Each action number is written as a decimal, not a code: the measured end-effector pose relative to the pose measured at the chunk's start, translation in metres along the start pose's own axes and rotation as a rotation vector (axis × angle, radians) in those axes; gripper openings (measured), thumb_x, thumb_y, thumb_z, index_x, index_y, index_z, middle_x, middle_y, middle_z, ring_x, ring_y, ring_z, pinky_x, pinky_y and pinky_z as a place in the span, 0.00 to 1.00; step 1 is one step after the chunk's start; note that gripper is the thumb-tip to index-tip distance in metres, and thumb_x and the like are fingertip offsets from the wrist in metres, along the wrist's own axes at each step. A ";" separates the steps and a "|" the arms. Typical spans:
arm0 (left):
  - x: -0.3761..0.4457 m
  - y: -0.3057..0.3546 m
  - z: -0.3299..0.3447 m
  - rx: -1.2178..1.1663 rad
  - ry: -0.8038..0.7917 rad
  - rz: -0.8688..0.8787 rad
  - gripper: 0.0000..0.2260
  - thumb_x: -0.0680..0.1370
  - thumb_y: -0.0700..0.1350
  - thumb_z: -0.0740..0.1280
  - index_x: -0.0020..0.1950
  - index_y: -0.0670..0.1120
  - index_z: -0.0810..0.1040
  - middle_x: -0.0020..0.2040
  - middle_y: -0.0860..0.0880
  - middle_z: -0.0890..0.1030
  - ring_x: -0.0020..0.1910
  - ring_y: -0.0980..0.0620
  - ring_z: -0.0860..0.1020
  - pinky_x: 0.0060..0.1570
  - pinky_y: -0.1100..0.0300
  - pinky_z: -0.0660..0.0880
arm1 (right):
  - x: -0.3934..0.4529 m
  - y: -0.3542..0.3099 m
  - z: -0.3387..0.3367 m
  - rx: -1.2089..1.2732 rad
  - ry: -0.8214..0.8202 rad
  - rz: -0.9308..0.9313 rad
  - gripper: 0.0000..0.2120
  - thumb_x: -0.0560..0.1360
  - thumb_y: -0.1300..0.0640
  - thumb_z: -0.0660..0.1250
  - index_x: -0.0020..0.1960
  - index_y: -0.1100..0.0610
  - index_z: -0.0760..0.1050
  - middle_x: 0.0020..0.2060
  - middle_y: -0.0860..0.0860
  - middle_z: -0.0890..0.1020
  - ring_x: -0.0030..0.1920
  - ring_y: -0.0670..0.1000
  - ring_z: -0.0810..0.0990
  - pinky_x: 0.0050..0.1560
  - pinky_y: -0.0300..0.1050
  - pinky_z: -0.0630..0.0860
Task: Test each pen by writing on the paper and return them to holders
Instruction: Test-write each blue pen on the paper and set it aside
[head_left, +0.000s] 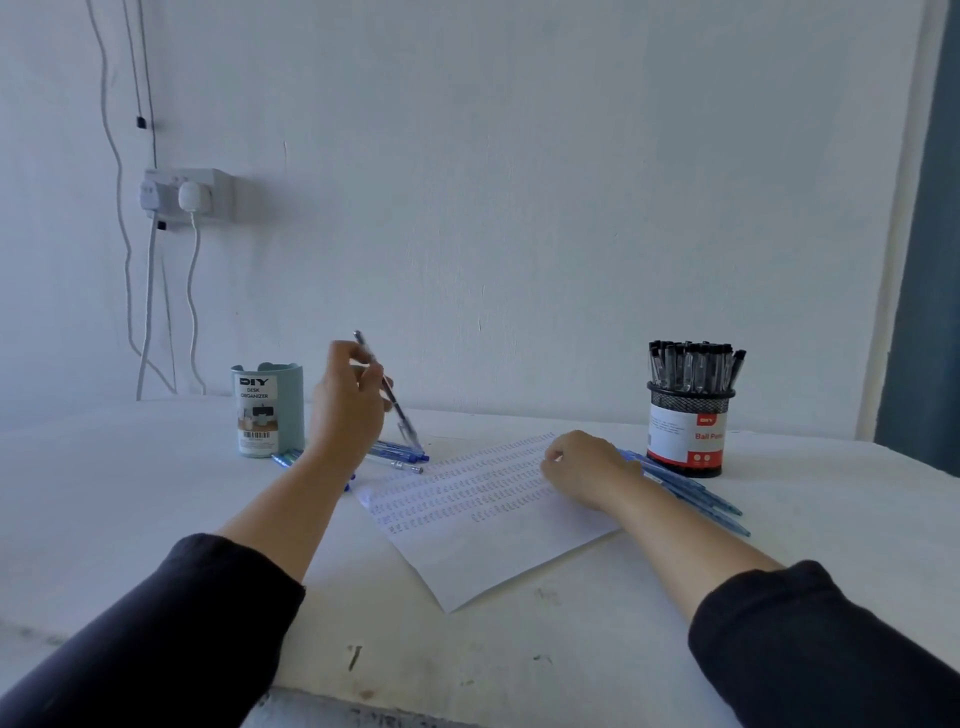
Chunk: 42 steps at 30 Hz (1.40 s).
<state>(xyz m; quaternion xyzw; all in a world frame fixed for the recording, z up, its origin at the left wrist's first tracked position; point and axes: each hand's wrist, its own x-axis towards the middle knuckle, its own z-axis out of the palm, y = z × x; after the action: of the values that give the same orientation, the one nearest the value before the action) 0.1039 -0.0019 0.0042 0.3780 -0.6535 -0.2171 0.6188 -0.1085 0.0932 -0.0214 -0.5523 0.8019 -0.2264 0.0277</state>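
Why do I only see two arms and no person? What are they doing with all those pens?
The camera sits on the person's head, looking down, so you see only their arms. The left hand holds a pen up in the air, tip pointing down. The right hand rests on a sheet of paper covered with rows of small scribbles. A pale blue holder stands on the left; a black mesh holder full of black-capped pens stands on the right. Loose blue pens lie on the white table.
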 end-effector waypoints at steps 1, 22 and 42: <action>-0.002 0.003 0.003 -0.130 -0.014 -0.112 0.01 0.82 0.40 0.56 0.52 0.45 0.66 0.44 0.44 0.81 0.29 0.51 0.79 0.29 0.59 0.70 | 0.000 0.000 0.000 0.086 0.017 -0.036 0.11 0.76 0.56 0.56 0.35 0.52 0.69 0.37 0.49 0.73 0.46 0.55 0.71 0.50 0.50 0.64; -0.044 0.029 0.038 -0.551 -0.373 -0.492 0.13 0.76 0.34 0.68 0.59 0.42 0.73 0.40 0.44 0.78 0.35 0.50 0.76 0.31 0.59 0.74 | -0.019 -0.027 -0.003 0.527 -0.151 -0.283 0.08 0.79 0.59 0.63 0.45 0.61 0.77 0.29 0.48 0.78 0.34 0.46 0.74 0.42 0.41 0.70; -0.046 0.033 0.048 -0.424 -0.217 -0.425 0.05 0.82 0.42 0.59 0.56 0.42 0.68 0.38 0.45 0.83 0.34 0.50 0.81 0.36 0.59 0.77 | -0.019 -0.037 -0.003 0.332 0.005 -0.328 0.15 0.78 0.55 0.63 0.32 0.50 0.74 0.27 0.44 0.77 0.29 0.43 0.69 0.45 0.45 0.65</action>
<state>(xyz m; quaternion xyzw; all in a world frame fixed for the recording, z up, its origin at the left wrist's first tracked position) 0.0476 0.0448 -0.0072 0.3432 -0.5624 -0.5119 0.5513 -0.0696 0.1007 -0.0079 -0.6623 0.6534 -0.3580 0.0790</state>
